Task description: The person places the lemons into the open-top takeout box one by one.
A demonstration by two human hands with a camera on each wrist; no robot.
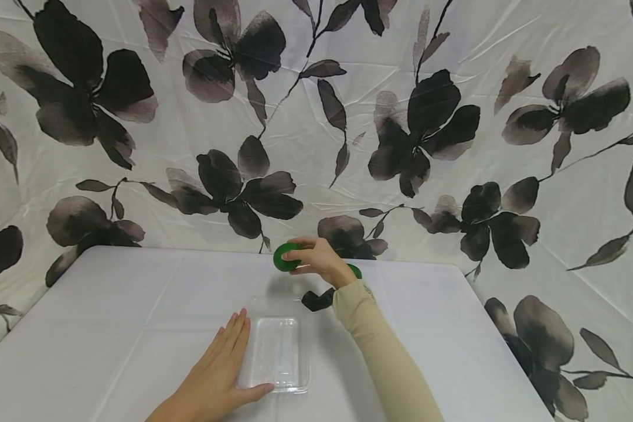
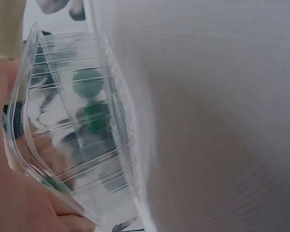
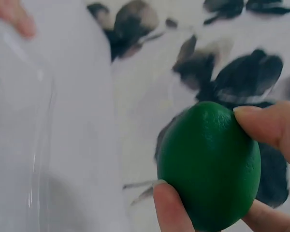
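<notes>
My right hand (image 1: 322,259) pinches a green lime (image 3: 210,166) between thumb and fingers, lifted above the far part of the table. The lime's smooth skin and small nub show in the right wrist view. My left hand (image 1: 218,363) rests along the left side of a clear plastic container (image 1: 305,375), fingers straight and thumb at its near edge. The container sits on the table with its hollow facing up. Another green thing (image 1: 355,271) and a black object (image 1: 316,301) lie partly hidden behind the right wrist and sleeve; the black object's kind is unclear.
A white cloth covers the table (image 1: 111,328), whose far edge meets a hanging white fabric (image 1: 316,140) printed with dark flowers. The right sleeve (image 1: 387,351) crosses the table right of the container. Blurred green shapes show through the container's wall in the left wrist view.
</notes>
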